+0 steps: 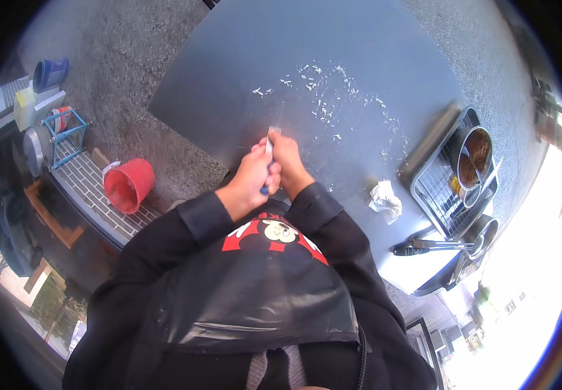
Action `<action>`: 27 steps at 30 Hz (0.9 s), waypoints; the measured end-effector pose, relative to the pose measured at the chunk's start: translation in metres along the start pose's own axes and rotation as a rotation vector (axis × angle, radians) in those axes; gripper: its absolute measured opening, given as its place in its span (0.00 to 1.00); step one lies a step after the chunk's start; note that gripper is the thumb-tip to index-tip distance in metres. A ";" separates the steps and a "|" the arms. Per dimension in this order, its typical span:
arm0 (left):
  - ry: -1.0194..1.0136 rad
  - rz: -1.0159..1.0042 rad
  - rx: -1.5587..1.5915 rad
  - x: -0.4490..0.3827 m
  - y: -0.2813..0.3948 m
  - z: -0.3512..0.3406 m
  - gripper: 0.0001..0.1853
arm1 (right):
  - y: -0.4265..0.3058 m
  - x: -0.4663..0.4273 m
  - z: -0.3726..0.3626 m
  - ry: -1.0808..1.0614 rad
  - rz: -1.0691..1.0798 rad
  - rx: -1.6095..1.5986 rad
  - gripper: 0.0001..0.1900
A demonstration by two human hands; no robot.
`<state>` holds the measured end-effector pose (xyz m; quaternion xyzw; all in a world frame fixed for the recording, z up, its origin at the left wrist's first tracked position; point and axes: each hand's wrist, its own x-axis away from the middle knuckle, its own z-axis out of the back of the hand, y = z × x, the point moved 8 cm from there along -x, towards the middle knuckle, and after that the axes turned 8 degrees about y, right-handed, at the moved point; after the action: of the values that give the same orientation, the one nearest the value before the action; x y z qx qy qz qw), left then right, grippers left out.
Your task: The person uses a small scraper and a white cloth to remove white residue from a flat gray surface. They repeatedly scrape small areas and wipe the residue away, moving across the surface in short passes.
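Observation:
My left hand [248, 181] is closed around the blue handle of a flat metal-bladed scraper [270, 142]. The blade points away from me, over the near part of the grey tabletop [242, 58]. Against it, my right hand [287, 158] presses its thumb near the blade's tip, with its fingers curled behind. Both hands touch each other just in front of my black apron [256, 297]. White shavings [327, 95] lie scattered on the tabletop beyond the hands. The hands hide part of the tool.
To the right, a crumpled white paper [386, 201] lies near a metal tray [437, 195] with a rack and a pot [476, 151] of brown residue. A black-handled utensil [412, 249] sits nearer me. At left, a red bucket [130, 185] and a blue-framed stand [69, 139] are below table level.

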<state>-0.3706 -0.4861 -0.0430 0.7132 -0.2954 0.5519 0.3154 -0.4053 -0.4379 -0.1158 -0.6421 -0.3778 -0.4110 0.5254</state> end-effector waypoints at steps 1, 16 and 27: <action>0.059 0.068 0.002 0.001 -0.006 0.007 0.14 | 0.002 0.005 -0.005 -0.050 0.008 -0.056 0.16; -0.196 -0.103 0.075 -0.012 0.028 -0.026 0.02 | -0.033 -0.001 0.000 0.004 0.107 -0.102 0.16; -0.255 -0.028 -0.158 -0.027 0.016 -0.079 0.05 | -0.059 -0.005 0.054 0.141 0.187 -0.347 0.16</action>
<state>-0.4366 -0.4331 -0.0523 0.7546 -0.3657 0.4272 0.3381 -0.4541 -0.3757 -0.1047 -0.7249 -0.2024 -0.4634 0.4677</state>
